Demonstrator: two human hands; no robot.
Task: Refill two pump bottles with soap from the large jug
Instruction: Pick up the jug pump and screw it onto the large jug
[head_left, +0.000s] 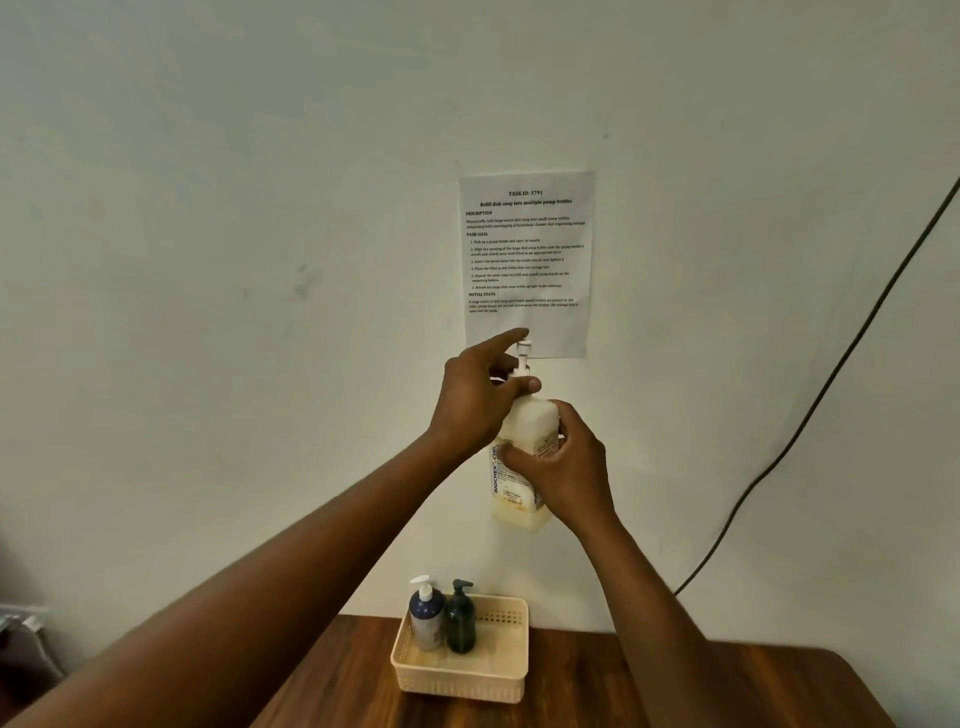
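I hold a large white soap jug (522, 431) with a printed label up in the air in front of the wall. My right hand (563, 465) wraps around the jug's body. My left hand (478, 400) grips the white pump head (523, 358) at its neck, index finger stretched over the pump top. Below, a dark blue pump bottle (427, 618) with a white pump and a dark green pump bottle (461, 621) with a black pump stand upright side by side in the left part of a cream basket (493, 675).
The basket rests on a brown wooden table (597, 696) against a white wall. A printed task sheet (525, 260) is taped to the wall behind the jug. A black cable (831, 384) runs diagonally down the wall at the right.
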